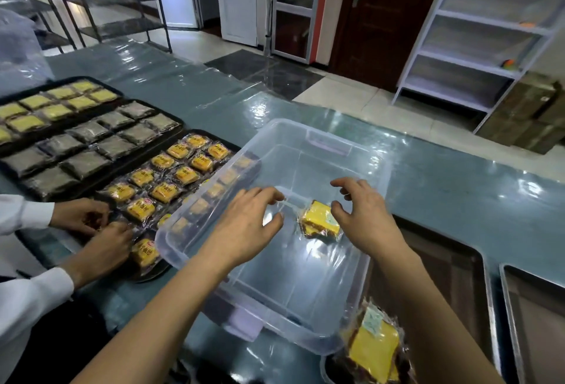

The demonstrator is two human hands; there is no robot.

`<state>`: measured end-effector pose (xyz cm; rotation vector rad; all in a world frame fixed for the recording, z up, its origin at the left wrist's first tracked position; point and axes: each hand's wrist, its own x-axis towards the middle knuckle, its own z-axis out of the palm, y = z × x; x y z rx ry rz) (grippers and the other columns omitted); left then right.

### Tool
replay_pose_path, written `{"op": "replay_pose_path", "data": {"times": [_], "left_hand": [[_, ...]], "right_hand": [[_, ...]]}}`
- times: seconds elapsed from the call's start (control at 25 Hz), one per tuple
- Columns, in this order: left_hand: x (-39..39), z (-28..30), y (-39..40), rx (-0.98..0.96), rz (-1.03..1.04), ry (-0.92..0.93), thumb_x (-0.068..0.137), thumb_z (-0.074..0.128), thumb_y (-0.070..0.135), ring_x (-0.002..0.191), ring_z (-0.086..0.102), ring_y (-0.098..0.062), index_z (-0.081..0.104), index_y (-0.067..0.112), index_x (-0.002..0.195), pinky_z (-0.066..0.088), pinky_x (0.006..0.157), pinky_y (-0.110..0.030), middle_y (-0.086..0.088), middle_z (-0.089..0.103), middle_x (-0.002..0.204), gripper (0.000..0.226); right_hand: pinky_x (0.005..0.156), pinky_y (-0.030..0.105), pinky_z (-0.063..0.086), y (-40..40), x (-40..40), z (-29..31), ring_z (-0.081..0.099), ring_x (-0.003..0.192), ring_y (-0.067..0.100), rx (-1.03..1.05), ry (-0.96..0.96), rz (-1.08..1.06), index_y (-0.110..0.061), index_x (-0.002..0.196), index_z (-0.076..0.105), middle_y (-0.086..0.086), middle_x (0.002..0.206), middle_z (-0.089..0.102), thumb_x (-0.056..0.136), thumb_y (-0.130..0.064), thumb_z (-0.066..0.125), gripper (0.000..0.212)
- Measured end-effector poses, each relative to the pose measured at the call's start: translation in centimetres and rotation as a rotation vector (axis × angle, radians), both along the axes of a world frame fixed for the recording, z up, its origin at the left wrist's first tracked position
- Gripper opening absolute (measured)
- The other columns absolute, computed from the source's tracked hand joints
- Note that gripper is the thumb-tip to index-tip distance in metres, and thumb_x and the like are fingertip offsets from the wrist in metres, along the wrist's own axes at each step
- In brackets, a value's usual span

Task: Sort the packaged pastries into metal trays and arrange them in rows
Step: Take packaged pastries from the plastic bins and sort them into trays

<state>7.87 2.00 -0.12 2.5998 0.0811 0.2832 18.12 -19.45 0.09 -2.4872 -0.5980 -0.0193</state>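
Head view, packaged pastry [319, 221] in clear bin [318, 142] — between left hand [244, 224], right hand [363, 209], both loosely spread, empty

Yellow wrapped pastry [319, 222] flat in clear bin [318, 136]

One clear plastic bin [321, 151] sits on the counter [458, 188]; one yellow wrapped pastry [320, 222] lies inside it, and one more yellow wrapped pastry [373, 350] lies just off its near right corner. Left of the bin are three dark trays: the nearest [235, 146] holds orange-labelled pastries [186, 175] in rows, about fifteen countable, some blurred behind the bin wall; the middle tray [175, 119] holds ten dark pastries [116, 147]; the farthest tray [101, 81] shows nine pale yellow pastries [56, 111]. Right of the bin stand two bare metal trays [489, 298]. Four hands show.
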Motion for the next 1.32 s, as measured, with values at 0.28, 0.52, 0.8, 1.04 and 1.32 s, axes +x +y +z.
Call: {"op": "replay_pose_path", "data": {"times": [0.28,0.52,0.8,1.04,1.32], "left_hand": [[1.9,-1.0,3.5,-0.025,-0.051,0.021,0.098,0.057,0.035,0.119,0.049,-0.013,0.054,0.028,0.129,0.043,0.100,-0.034,0.010,0.058,0.126,0.031],[3.9,-1.7,5.8,-0.001,-0.072,0.040,0.099,0.055,0.038,0.122,0.046,-0.012,0.052,0.032,0.130,0.040,0.101,-0.031,0.014,0.055,0.129,0.032],[6.8,-1.6,6.8,0.019,-0.102,0.121,0.101,0.048,0.045,0.123,0.042,-0.010,0.048,0.034,0.130,0.040,0.104,-0.033,0.014,0.052,0.129,0.031],[8.4,-2.8,6.4,0.033,-0.130,0.174,0.100,0.047,0.044,0.121,0.046,-0.014,0.047,0.033,0.133,0.043,0.100,-0.035,0.011,0.053,0.129,0.035],[8.2,-4.6,7.1,0.005,-0.117,0.220,0.101,0.048,0.044,0.121,0.043,-0.011,0.046,0.032,0.136,0.042,0.102,-0.033,0.012,0.053,0.131,0.038]], "right_hand": [[0.104,0.044,0.045,3.4,2.5,-1.7,0.057,0.117,0.018,-0.183,0.086,-0.041,-0.032,0.136,0.052,-0.001,0.126,0.055,0.098,-0.032,0.058,0.039],[0.102,0.043,0.046,5.7,5.1,-3.8,0.059,0.114,0.025,-0.317,0.142,-0.050,-0.030,0.137,0.051,0.003,0.129,0.057,0.097,-0.032,0.060,0.042],[0.098,0.042,0.046,8.5,8.8,-6.8,0.057,0.117,0.031,-0.512,0.214,-0.037,-0.026,0.139,0.049,0.008,0.132,0.055,0.096,-0.030,0.060,0.045],[0.105,0.048,0.039,9.3,11.6,-11.7,0.045,0.131,0.036,-0.734,0.374,-0.104,-0.019,0.147,0.031,0.012,0.144,0.044,0.092,-0.030,0.063,0.064],[0.112,0.050,0.035,7.8,13.0,-15.9,0.039,0.140,0.037,-0.745,0.511,-0.190,-0.014,0.154,0.018,0.014,0.154,0.039,0.077,-0.059,0.076,0.106]]}}
